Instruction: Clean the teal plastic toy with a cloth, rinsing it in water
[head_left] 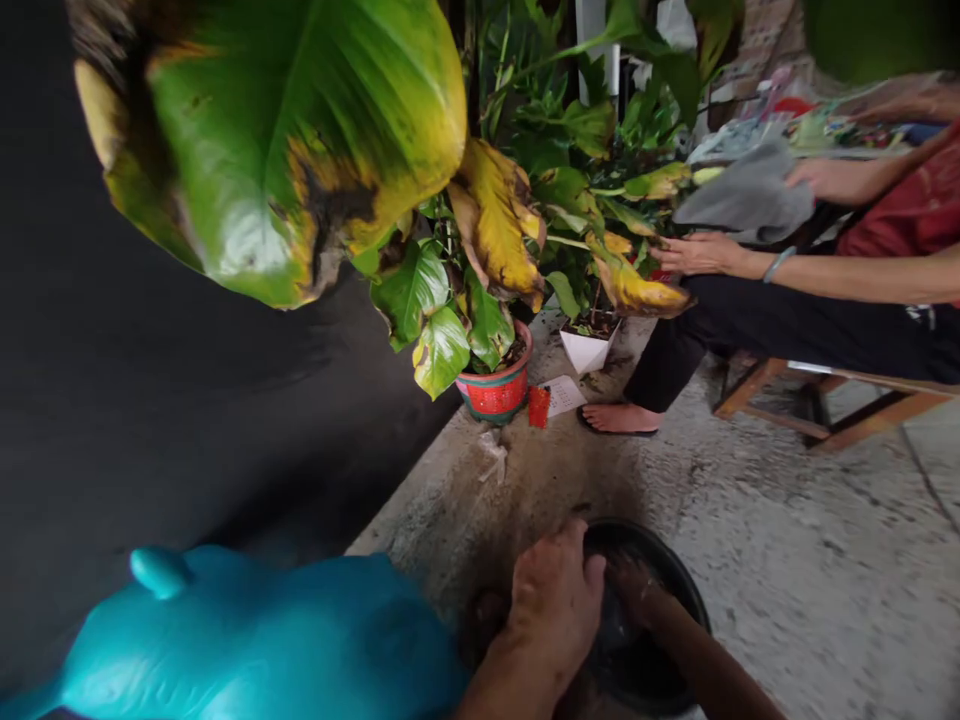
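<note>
**Both hands down in the black pot**

The left hand (553, 600) rested curled over the rim of the black pot (679, 590) on the concrete floor (787, 560); the right hand (637, 588) reached inside, its grip hidden. By the look of it, the contents, dark and indistinct, were being worked by hand; next would call for firm steadying. A red pot (496, 392) and a white pot (587, 350) held leafy plants nearby.

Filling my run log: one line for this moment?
left hand: on black basin rim | right hand: inside basin | nearby: teal bag
</note>
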